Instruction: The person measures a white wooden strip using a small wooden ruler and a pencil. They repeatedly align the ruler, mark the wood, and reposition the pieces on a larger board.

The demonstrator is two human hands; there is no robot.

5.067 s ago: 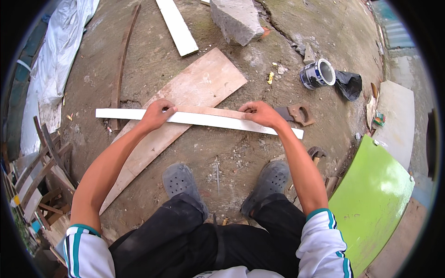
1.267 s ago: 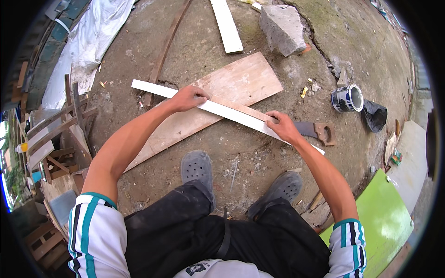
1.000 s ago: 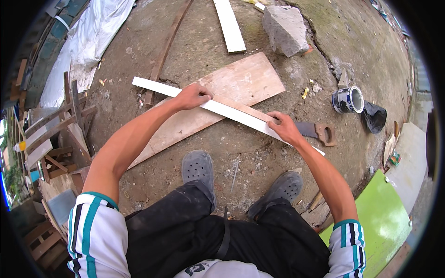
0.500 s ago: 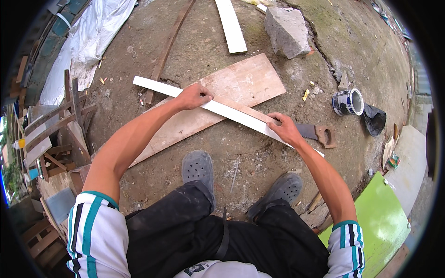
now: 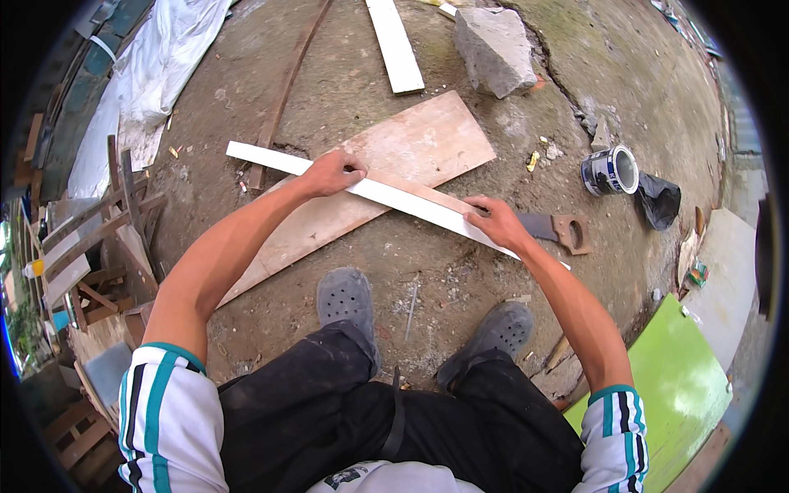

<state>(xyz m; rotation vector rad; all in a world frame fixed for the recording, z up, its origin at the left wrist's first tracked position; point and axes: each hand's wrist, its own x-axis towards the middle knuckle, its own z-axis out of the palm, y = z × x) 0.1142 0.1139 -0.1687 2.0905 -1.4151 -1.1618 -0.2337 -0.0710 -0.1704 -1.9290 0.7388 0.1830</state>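
Note:
A long white wooden strip [image 5: 417, 209] slants from upper left to lower right, crossing over a wide plywood board [image 5: 436, 141] on the ground. Along its far edge, between my hands, runs a shorter bare-wood strip [image 5: 415, 189]. My left hand [image 5: 330, 173] grips the white strip near the short piece's left end, fingers curled and thumb on top. At that piece's right end, my right hand [image 5: 498, 223] pinches the two strips together. Just beyond my right hand lies a handsaw [image 5: 559, 229] with a wooden handle, its blade partly hidden by the hand.
A concrete block [image 5: 495, 53] and another white board [image 5: 394, 49] lie ahead. To the right are a paint can [image 5: 609, 171], a black plastic bag [image 5: 659, 201] and a green panel [image 5: 674, 394]. Scrap wood [image 5: 123, 222] is piled at left, near a white sheet [image 5: 160, 74].
The whole view has shifted slightly, so everything on the ground sits a little further left and up. Both hands keep their hold on the strips.

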